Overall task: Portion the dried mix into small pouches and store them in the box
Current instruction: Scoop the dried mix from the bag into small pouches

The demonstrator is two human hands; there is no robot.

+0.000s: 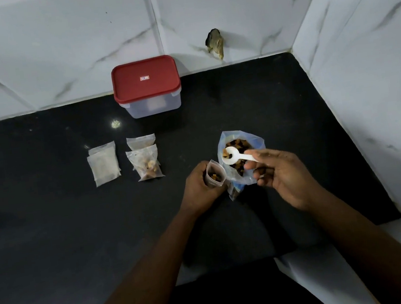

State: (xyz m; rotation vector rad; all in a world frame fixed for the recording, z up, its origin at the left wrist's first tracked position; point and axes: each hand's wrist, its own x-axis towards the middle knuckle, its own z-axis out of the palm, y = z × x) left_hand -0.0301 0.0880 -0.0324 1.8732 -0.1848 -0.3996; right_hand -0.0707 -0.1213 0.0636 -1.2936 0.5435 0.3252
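My left hand (200, 187) grips a small clear pouch (215, 175) upright, its mouth open and some dried mix inside. Right beside it stands the big open bag of dried mix (241, 152). My right hand (276, 172) pinches the handle of a white plastic spoon (235, 157) whose bowl sits over the bag's mouth. Two filled pouches (146, 162) lie to the left on the black counter (53, 233), with a small stack of empty pouches (103, 165) further left. The clear box with a red lid (147, 86) stands closed at the back by the wall.
White marble-patterned tiled walls (362, 81) close the counter at the back and on the right. A dark hole or stub (215, 42) shows in the back wall. The counter's front edge runs near the bottom, with a white ledge (310, 272) at lower right.
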